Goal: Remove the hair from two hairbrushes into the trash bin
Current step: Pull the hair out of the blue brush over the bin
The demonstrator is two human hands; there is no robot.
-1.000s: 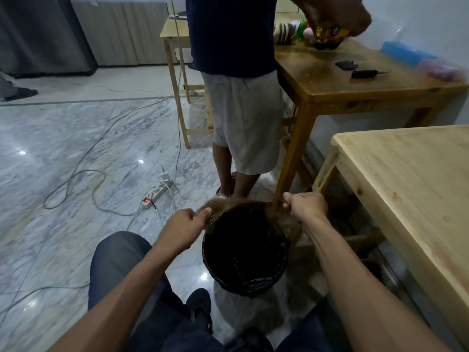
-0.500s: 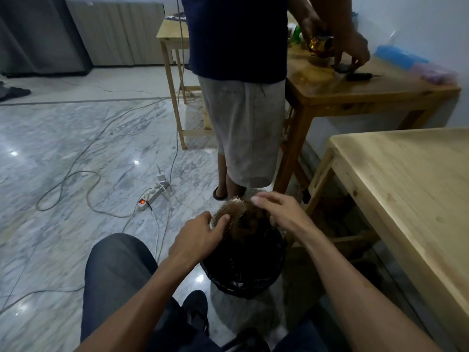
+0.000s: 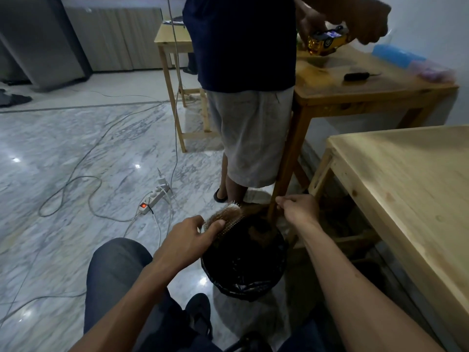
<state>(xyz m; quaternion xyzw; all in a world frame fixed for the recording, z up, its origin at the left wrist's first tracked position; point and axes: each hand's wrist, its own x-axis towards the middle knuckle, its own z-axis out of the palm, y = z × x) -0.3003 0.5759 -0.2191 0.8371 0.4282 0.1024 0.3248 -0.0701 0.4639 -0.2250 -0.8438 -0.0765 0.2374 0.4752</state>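
Brown hair [image 3: 253,209] stretches from left-hand-gripped hairbrush [image 3: 223,218] to pinching right hand [image 3: 298,212]; hands apart; bin [image 3: 243,260] interior dark

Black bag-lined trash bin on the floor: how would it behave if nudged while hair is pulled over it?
The black bag-lined trash bin looks small and nearly empty, so probably light and apt to slide on the glossy marble floor. Its loose liner likely crumples. Neither hand steadies it.

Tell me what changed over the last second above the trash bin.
The right hand, over the hairbrush half a second ago, has pulled away to the right, pinching brown hair drawn off the bristles. The left hand still holds the hairbrush over the trash bin, which stayed put.
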